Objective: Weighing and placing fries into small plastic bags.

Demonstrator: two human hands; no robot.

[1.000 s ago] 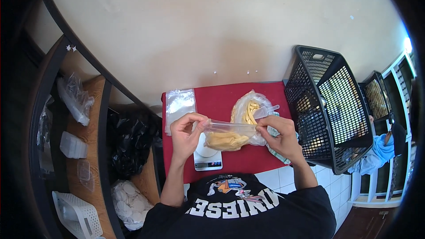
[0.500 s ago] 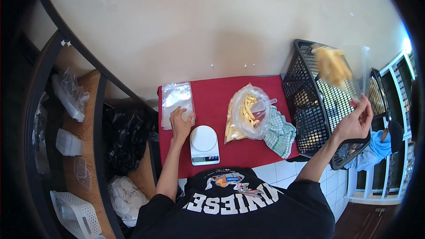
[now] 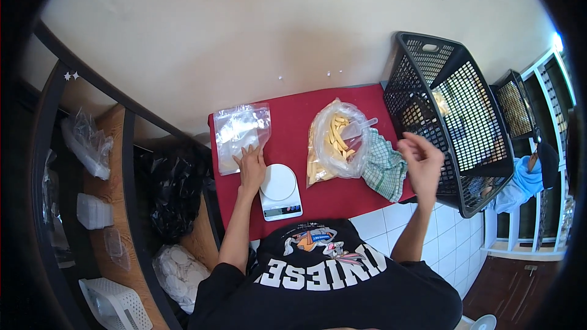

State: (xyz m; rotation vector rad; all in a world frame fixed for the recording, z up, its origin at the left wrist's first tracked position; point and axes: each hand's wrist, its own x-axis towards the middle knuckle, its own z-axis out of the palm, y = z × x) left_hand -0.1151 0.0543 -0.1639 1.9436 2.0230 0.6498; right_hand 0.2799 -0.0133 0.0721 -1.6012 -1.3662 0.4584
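My left hand [image 3: 249, 168] lies on a stack of clear plastic bags [image 3: 239, 129] at the left of the red-covered table, fingers stretched over the lower right part. Just right of it is a white kitchen scale [image 3: 280, 184] with a bare round platform. My right hand [image 3: 423, 165] hangs in the air by the near side of a black mesh crate [image 3: 468, 183], fingers loosely bent and apart, holding nothing. Inside the crate a packed bag of pale yellow sticks [image 3: 441, 103] shows. A large open plastic bag of such sticks [image 3: 335, 137] holds a clear scoop [image 3: 361, 127].
A green checked cloth [image 3: 385, 174] lies between the large bag and the crate. A wooden shelf [image 3: 113, 208] at the left carries plastic containers [image 3: 95, 211] and a white basket [image 3: 116, 305]. A black plastic bag [image 3: 171, 189] sits beside the table. Behind it all rises a wall.
My right hand has let go of the filled bag over the crate and come back left, toward the cloth. My left hand has flattened onto the plastic bags, and the view has shifted.
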